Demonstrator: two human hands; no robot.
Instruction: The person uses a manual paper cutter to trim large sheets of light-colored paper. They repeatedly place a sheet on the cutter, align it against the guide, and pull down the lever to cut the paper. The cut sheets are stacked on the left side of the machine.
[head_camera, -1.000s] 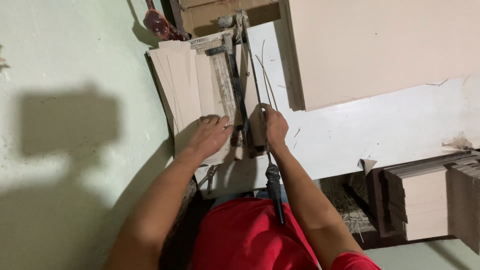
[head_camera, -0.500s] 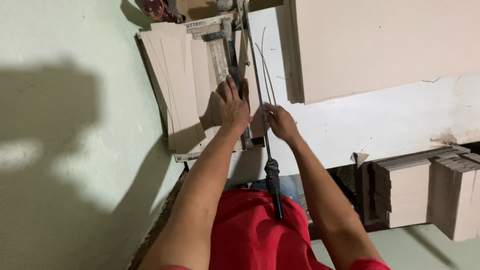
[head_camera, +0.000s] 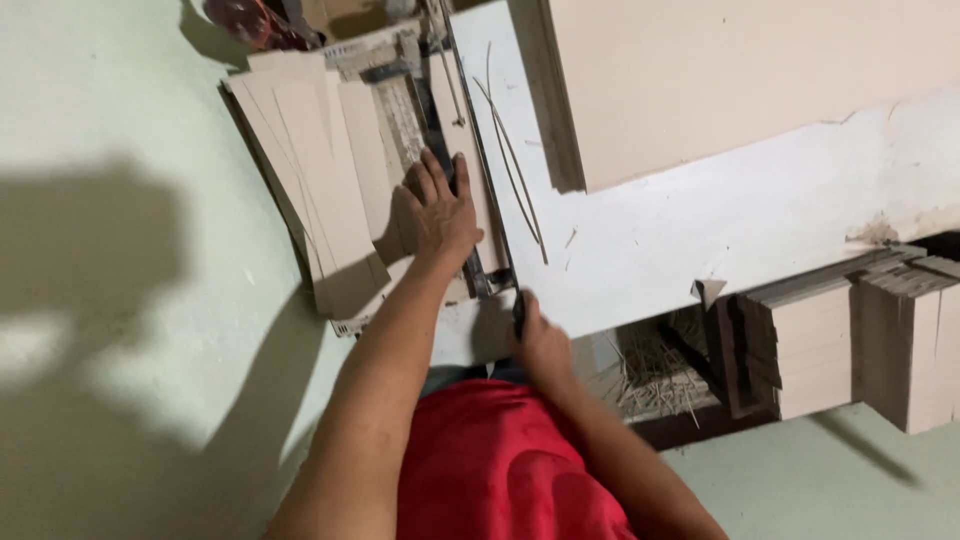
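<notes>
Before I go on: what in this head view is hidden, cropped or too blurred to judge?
- Right hand: motion-blurred; its grip on the dark cutter handle cannot be confirmed.
- Tile on the cutter: partly covered by the left hand; any score line is unreadable.
- Tile cutter: far end cut off by the top edge.
- Red object: cropped by the top edge, kind unclear.
- Tile stack: runs off the right edge.

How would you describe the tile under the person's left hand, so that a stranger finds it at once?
Start at the manual tile cutter on the white board, beside the green wall. A narrow beige tile lies along its rail, and the left hand presses flat on it. Unlike the fanned loose tiles further left, it sits directly beneath the rail.
</notes>
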